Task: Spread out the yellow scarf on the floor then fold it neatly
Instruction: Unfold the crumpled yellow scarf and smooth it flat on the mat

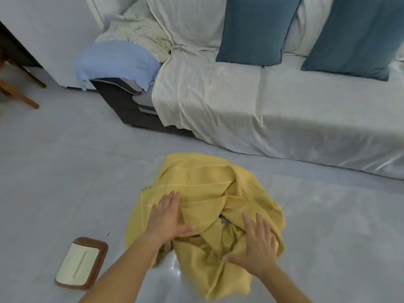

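Most of the view is pale grey floor [65, 171], and on it, near the bottom centre, lies the yellow scarf [196, 178], bunched into a rumpled heap with thin pale stripes across its folds; it is not spread flat, and layers overlap and twist through its middle. Beyond the scarf stands a long sofa [284, 110] draped in a whitish sheet, its front edge near the scarf's far side but not touching it; two blue cushions [253, 29] [358, 36] lean upright against the sofa back, beyond and to the right of the scarf. A light blue cloth [118, 60] hangs over the sofa's arm, beyond and to the left of the scarf. Wooden furniture legs [19, 92] show far to the left of the scarf, at the picture's edge. A flat cream tray with a brown rim [81, 263] lies on the floor to the left of the scarf, apart from it. The left hand [167, 217] rests palm down on the scarf's left part, fingers straight and close together, thumb out to the side, gripping nothing; the right hand [258, 243] lies palm down on the scarf's right part, fingers spread and straight, likewise gripping nothing.
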### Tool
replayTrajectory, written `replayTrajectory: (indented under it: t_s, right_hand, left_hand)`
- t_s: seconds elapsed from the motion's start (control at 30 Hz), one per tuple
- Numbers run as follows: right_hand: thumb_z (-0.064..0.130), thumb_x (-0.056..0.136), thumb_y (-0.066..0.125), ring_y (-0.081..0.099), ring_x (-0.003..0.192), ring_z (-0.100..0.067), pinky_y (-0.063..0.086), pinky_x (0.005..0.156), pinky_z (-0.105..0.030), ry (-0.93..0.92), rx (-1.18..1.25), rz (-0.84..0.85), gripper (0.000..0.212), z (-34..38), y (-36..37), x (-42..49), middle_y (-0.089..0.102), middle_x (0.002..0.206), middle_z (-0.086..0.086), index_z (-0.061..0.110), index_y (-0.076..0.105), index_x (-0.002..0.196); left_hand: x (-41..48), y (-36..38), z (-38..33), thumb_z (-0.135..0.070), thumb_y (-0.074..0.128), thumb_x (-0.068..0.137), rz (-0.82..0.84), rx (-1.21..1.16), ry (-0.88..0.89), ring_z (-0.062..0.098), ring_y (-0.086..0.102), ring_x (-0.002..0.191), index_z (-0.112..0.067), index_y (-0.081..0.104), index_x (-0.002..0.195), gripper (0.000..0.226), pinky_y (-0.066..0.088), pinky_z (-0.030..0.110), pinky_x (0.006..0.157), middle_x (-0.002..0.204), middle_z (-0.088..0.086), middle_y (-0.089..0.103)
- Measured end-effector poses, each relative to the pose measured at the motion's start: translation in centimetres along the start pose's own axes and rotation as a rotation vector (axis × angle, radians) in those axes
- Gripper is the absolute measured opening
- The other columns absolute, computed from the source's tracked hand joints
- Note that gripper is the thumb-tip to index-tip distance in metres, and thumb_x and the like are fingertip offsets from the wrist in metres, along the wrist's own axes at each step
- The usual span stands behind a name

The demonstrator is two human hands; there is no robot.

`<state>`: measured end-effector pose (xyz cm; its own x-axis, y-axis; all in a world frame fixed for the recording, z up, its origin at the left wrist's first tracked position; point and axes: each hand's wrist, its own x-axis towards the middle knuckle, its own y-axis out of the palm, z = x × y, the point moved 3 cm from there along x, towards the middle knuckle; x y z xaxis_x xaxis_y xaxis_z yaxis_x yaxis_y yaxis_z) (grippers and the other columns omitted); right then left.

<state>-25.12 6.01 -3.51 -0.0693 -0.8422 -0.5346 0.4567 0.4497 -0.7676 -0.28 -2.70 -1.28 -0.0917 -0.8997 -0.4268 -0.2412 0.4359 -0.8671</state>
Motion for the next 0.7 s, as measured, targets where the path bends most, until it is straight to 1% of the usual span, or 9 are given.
replayTrajectory:
  t_s: [0.07,0.17,0.23,0.33,0.4,0.43,0.5,0.57,0.7]
  right_hand:
    - [0.090,0.049,0.052,-0.024,0.140,-0.028,0.002,0.113,-0.054,0.007,0.006,-0.051,0.133,0.6,1.7,2.3,-0.032,0.150,-0.001,0.037,-0.032,0.138]
    - [0.090,0.054,0.046,-0.029,0.138,-0.020,-0.005,0.115,-0.050,0.036,0.018,-0.156,0.135,0.2,4.0,5.8,-0.034,0.150,0.002,0.025,-0.042,0.133]
    - [0.094,0.054,0.037,-0.034,0.136,-0.017,-0.011,0.115,-0.047,0.018,-0.032,-0.192,0.134,-0.2,5.0,7.3,-0.037,0.149,0.005,0.020,-0.041,0.134]
    - [0.100,0.051,0.029,-0.036,0.135,-0.016,-0.018,0.112,-0.045,-0.028,-0.054,-0.227,0.134,-0.8,6.2,8.5,-0.038,0.147,0.006,0.020,-0.034,0.139]
    - [0.102,0.048,0.027,-0.031,0.137,-0.014,-0.018,0.112,-0.044,-0.056,-0.039,-0.247,0.137,-1.0,7.3,9.0,-0.028,0.151,0.005,0.018,-0.024,0.143]
    - [0.102,0.048,0.028,-0.026,0.139,-0.013,-0.016,0.113,-0.043,-0.073,-0.036,-0.261,0.138,-1.1,7.8,9.2,-0.020,0.154,0.004,0.017,-0.018,0.146]
    - [0.101,0.049,0.030,-0.011,0.142,-0.012,-0.006,0.114,-0.043,-0.104,-0.038,-0.297,0.137,-1.6,8.6,9.6,-0.001,0.157,-0.001,0.012,-0.003,0.149]
    - [0.099,0.053,0.031,0.003,0.142,-0.013,0.003,0.113,-0.040,-0.117,-0.056,-0.303,0.136,-2.0,8.9,9.6,0.015,0.155,-0.006,0.005,0.009,0.148]
    - [0.098,0.056,0.030,0.016,0.141,-0.016,0.005,0.114,-0.034,-0.137,-0.113,-0.258,0.132,-3.7,9.2,9.0,0.022,0.153,-0.009,0.003,0.017,0.147]
  left_hand:
    - [2.9,1.7,0.9,-0.077,0.061,0.060,0.022,0.031,0.018,0.015,-0.009,0.144,-0.018,-0.011,0.148,0.128,0.002,0.041,0.116,0.157,0.001,-0.012]
    - [7.3,3.3,2.3,-0.081,0.059,0.055,-0.023,0.073,0.070,0.013,-0.019,0.141,-0.015,-0.022,0.145,0.138,-0.007,0.034,0.116,0.154,0.002,-0.023]
    - [9.4,4.2,3.3,-0.084,0.057,0.051,-0.050,0.100,0.094,0.012,-0.022,0.140,-0.015,-0.025,0.144,0.142,-0.008,0.035,0.116,0.153,0.002,-0.026]
    - [11.7,5.2,4.9,-0.093,0.047,0.044,-0.140,0.151,0.087,0.015,-0.024,0.140,-0.011,-0.025,0.143,0.147,-0.011,0.041,0.115,0.151,0.004,-0.028]
    - [11.9,6.6,5.3,-0.095,0.039,0.043,-0.146,0.139,0.067,0.017,-0.021,0.141,-0.009,-0.025,0.143,0.147,-0.009,0.041,0.116,0.152,0.006,-0.026]
    - [11.8,7.6,5.3,-0.095,0.036,0.042,-0.125,0.103,0.065,0.017,-0.019,0.141,-0.008,-0.024,0.143,0.146,-0.006,0.040,0.117,0.153,0.007,-0.023]
    - [11.5,9.5,4.7,-0.096,0.034,0.044,-0.103,-0.013,0.082,0.015,-0.016,0.142,-0.008,-0.020,0.144,0.144,-0.002,0.038,0.118,0.155,0.009,-0.018]
    - [11.3,10.8,4.1,-0.094,0.035,0.049,-0.129,-0.084,0.095,0.014,-0.015,0.141,-0.007,-0.016,0.146,0.140,-0.003,0.035,0.117,0.156,0.009,-0.014]
    - [10.5,11.8,2.7,-0.086,0.041,0.050,-0.168,-0.103,0.132,0.012,-0.015,0.140,-0.004,-0.012,0.145,0.137,-0.003,0.034,0.117,0.156,0.012,-0.010]
